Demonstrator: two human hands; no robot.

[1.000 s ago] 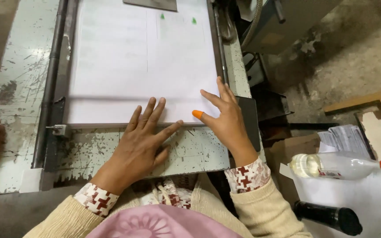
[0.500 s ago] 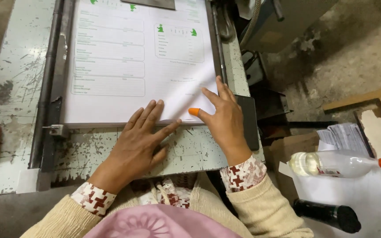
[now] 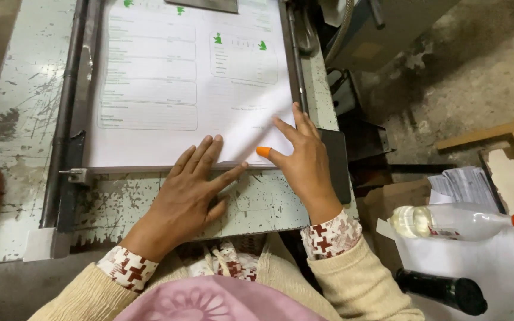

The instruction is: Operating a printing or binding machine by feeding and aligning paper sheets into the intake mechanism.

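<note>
A second ago the top sheet was blank; now a printed form with green marks lies on the stack of paper (image 3: 185, 89) on the worn counter (image 3: 19, 119). Both hands rest flat and spread at its near edge, the left hand (image 3: 188, 193) beside the right hand (image 3: 304, 163), holding nothing.

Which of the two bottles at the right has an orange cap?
The clear plastic bottle lying on its side on white paper, holding pale liquid; the other bottle, nearer the person, is black throughout.
</note>
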